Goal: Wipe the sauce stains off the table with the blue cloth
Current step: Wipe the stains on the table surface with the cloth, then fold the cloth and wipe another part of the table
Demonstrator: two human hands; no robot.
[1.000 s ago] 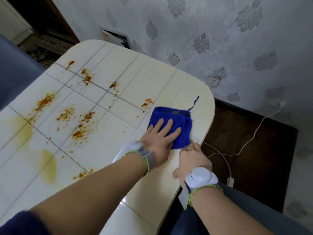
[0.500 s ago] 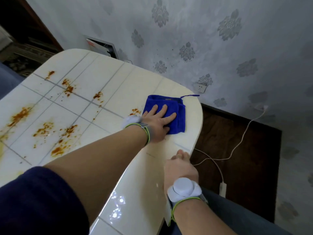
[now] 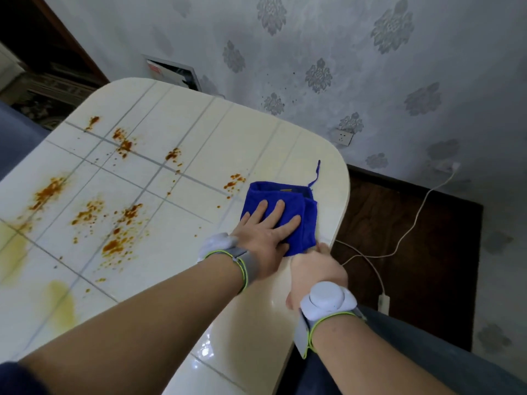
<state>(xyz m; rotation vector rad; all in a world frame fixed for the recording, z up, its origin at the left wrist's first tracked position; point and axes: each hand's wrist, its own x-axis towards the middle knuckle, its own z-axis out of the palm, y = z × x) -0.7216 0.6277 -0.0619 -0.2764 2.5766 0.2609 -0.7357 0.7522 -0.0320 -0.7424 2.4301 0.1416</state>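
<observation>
The left hand (image 3: 265, 238), fingers spread straight, presses the blue cloth (image 3: 288, 198) by the table (image 3: 199, 124) edge. The right hand (image 3: 316, 269) sits at its 5 o'clock corner, grip unclear; sauce stains (image 3: 119, 240) lie at 9 o'clock.

The cloth (image 3: 285, 192) is blue, the table (image 3: 199, 129) cream (grey grid lines (image 3: 162, 165)), sauce stains (image 3: 117, 243) orange-brown

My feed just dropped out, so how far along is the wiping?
Early on. Done: the table strip by the right edge looks stain-free. In hand: the left hand presses flat on the blue cloth there; the right hand sits at the table edge by the cloth's near corner. Left: the orange splatter just beside the cloth, the larger splatters across the middle, and yellowish smears at the near left.
</observation>
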